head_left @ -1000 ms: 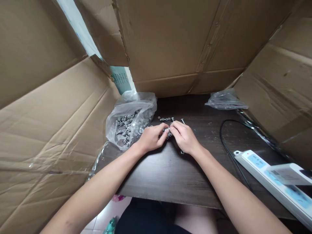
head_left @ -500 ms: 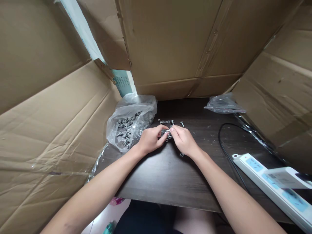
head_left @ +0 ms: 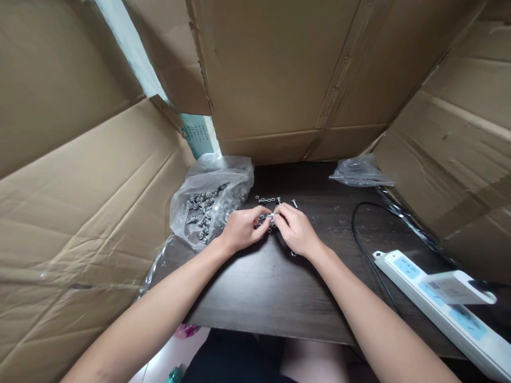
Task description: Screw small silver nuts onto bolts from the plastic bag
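small, bright silver metal fastener (head_left: 273, 215) sits where both hands' fingertips meet, just above the dark brown wood-look tabletop (head_left: 255, 287). at left, an open, cloudy clear plastic bag (head_left: 229, 166) slumps around silvery metal screws (head_left: 205, 205); the left hand (head_left: 241, 229) is just beside it, so a careless wrist shift could drag the thin film and spill some. that hand's thumb and forefinger curve towards each other with a narrow gap — whether they grip the fastener, i cannot tell. loose silvery metal nuts and bolts (head_left: 264, 200) lie around and beyond the tips; being tiny and smooth, a slipped fastener could get lost among them. the right hand (head_left: 297, 229) looks pinched on it, thumb near bent forefinger; too hard a squeeze could shoot it out. a small ring-shaped silver nut (head_left: 293, 254) lies by the right wrist — easily swept away by the heel of that hand.
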